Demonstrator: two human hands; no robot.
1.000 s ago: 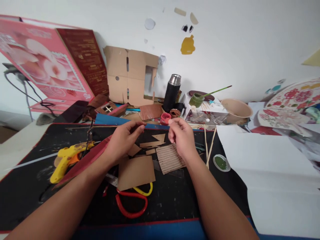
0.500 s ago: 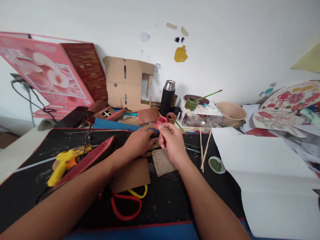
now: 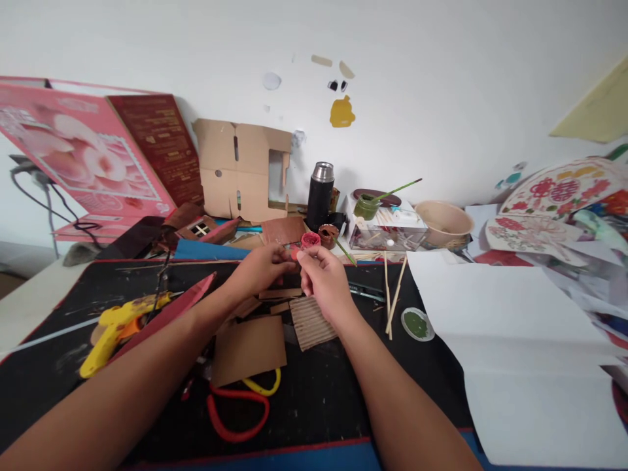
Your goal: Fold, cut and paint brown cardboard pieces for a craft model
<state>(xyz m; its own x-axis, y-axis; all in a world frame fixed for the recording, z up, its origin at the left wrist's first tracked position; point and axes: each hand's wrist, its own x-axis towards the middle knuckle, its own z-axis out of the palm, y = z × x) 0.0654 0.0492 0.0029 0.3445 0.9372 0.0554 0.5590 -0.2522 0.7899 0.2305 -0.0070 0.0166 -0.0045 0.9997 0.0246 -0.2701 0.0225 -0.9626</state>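
Note:
My left hand [image 3: 266,267] and my right hand [image 3: 324,278] meet over the middle of the black mat, fingertips close together. Both are closed in a pinch. A small reddish piece [image 3: 295,252] shows between the fingertips; what it is I cannot make out. Just behind them stands an open jar of red paint [image 3: 311,240], beside a jar of brown paint [image 3: 327,234]. Below the hands lie a corrugated cardboard piece [image 3: 313,324], some narrow cardboard strips [image 3: 280,294] and a flat cardboard piece [image 3: 251,350], which partly covers red-and-yellow-handled scissors [image 3: 239,415].
A yellow glue gun [image 3: 115,327] lies at left near a red-painted piece [image 3: 171,311]. At right are wooden sticks [image 3: 395,301], a lid with green paint [image 3: 417,324] and white paper [image 3: 510,340]. A black thermos [image 3: 320,199] and a beige bowl [image 3: 444,222] stand behind.
My left hand has lifted off the cardboard strips and come up to my right hand's fingertips. The small reddish piece now shows between them. The view has shifted slightly to the right.

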